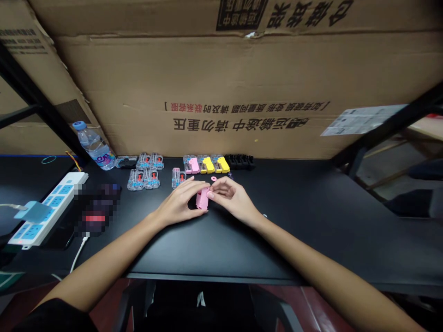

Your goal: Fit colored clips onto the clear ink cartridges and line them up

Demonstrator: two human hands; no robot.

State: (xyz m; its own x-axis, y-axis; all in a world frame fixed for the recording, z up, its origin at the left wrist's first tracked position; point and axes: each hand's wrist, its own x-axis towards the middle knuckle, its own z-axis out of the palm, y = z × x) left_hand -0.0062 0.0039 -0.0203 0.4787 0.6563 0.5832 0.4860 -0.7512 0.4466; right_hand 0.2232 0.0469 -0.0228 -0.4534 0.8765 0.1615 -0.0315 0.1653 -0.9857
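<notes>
A small pink plastic housing is held just above the black table by my left hand, thumb below and fingers over its top. At the housing's right side, my right hand is closed in a pinch on a small pink piece, mostly hidden by the fingertips. Whether that piece is joined to the housing I cannot tell. Just beyond my fingers lies a pink ring. A clear case with a pink part rests behind my left hand.
Along the cardboard stand clear cases with yellow parts, one with a pink part, and black parts. More clear cases lie left, near a water bottle, a power strip and a white cable.
</notes>
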